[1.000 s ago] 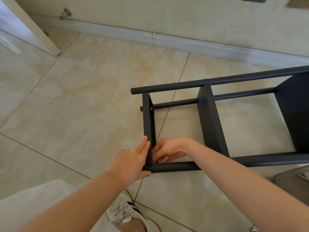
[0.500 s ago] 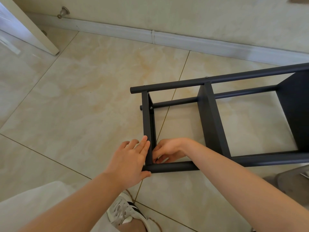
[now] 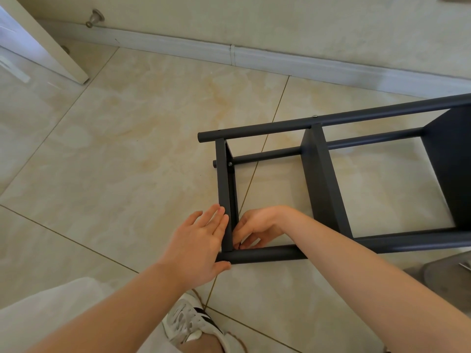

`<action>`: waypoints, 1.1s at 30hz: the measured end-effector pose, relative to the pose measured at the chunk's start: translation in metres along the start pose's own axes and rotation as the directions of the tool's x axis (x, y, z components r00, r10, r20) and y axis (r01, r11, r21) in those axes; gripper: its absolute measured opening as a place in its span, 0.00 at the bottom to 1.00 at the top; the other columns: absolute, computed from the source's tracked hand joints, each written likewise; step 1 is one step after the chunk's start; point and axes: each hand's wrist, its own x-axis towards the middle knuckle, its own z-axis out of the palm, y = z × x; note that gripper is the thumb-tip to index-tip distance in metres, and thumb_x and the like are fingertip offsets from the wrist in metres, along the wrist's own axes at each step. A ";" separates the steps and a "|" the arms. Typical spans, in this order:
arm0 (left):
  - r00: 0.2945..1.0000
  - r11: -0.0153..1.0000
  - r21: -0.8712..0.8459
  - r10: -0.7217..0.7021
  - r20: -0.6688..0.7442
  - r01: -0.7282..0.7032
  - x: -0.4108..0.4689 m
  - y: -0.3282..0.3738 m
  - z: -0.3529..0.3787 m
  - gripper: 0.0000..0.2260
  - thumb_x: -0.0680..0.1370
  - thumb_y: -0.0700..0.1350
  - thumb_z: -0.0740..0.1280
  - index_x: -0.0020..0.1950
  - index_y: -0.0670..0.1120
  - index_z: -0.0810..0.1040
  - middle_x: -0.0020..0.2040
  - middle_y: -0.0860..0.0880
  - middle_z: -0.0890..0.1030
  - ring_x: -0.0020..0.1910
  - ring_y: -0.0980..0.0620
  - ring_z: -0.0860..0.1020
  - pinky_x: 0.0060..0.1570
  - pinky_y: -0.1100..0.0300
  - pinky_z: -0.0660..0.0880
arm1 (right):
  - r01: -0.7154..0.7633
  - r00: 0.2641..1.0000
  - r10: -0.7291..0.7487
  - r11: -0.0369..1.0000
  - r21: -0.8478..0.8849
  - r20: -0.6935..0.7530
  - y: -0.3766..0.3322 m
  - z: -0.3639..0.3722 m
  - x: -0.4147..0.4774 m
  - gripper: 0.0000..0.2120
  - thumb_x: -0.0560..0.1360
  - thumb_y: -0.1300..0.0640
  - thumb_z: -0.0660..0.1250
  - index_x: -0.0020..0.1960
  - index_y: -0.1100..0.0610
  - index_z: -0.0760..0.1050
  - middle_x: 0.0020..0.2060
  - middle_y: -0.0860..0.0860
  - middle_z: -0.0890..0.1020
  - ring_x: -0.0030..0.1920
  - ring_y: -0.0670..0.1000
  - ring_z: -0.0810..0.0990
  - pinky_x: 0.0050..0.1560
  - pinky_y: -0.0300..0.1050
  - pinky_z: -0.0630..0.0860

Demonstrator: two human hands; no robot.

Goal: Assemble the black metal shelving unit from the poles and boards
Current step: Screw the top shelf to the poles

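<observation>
The black shelving unit lies on its side on the tiled floor. Its end board point(image 3: 224, 189) stands between the far pole point(image 3: 331, 121) and the near pole point(image 3: 267, 254). My left hand point(image 3: 201, 245) presses flat against the outer face of the end board, thumb under the near pole's end. My right hand point(image 3: 257, 229) reaches inside the frame, fingers curled into the corner where end board and near pole meet; what the fingertips hold is hidden. A screw head point(image 3: 230, 164) shows at the board's far corner. The middle board point(image 3: 323, 184) and another board point(image 3: 451, 169) sit further right.
A white door point(image 3: 38, 39) stands open at the top left, with a door stopper point(image 3: 94, 17) on the wall. Skirting point(image 3: 280, 59) runs along the back. My shoe point(image 3: 193, 324) is just below the frame. A grey object point(image 3: 446, 273) lies at the right edge.
My left hand's fingers have spread out flatter on the end board. My right hand stays in the same corner and the frame has not visibly moved.
</observation>
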 end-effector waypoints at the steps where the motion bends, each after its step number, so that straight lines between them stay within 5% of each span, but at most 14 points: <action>1: 1.000 1.000 -0.005 0.002 0.000 -0.002 0.000 0.000 0.000 0.42 0.79 0.69 0.54 0.81 0.45 0.41 0.82 0.46 0.42 0.79 0.49 0.36 0.70 0.55 0.33 | -0.004 1.000 0.004 1.000 0.000 -0.003 0.000 -0.001 -0.001 0.06 0.77 0.59 0.69 0.52 0.56 0.82 0.50 0.52 0.83 0.53 0.51 0.80 0.55 0.44 0.77; 8: 1.000 0.999 -0.041 -0.002 0.003 0.002 -0.001 0.001 -0.002 0.42 0.79 0.69 0.54 0.81 0.45 0.40 0.82 0.47 0.40 0.79 0.50 0.35 0.70 0.55 0.32 | -0.024 0.998 0.021 0.998 -0.055 -0.057 -0.005 0.009 0.002 0.11 0.78 0.58 0.69 0.59 0.59 0.80 0.54 0.54 0.82 0.57 0.52 0.80 0.58 0.47 0.76; 27: 1.000 0.999 -0.045 0.002 0.004 -0.002 0.002 0.004 -0.004 0.42 0.80 0.68 0.55 0.81 0.44 0.40 0.82 0.45 0.40 0.80 0.48 0.37 0.70 0.55 0.33 | -0.019 1.000 0.018 0.999 -0.036 -0.019 -0.004 -0.001 -0.004 0.05 0.77 0.60 0.68 0.52 0.57 0.82 0.47 0.52 0.83 0.50 0.50 0.81 0.51 0.43 0.78; 33: 1.000 0.998 -0.062 0.000 0.012 0.000 0.003 0.005 -0.005 0.42 0.80 0.68 0.55 0.81 0.44 0.40 0.81 0.45 0.40 0.80 0.48 0.36 0.70 0.56 0.33 | -0.031 0.999 0.028 0.998 -0.054 -0.046 -0.003 0.004 0.004 0.09 0.76 0.58 0.70 0.56 0.57 0.81 0.53 0.54 0.83 0.55 0.52 0.81 0.59 0.47 0.77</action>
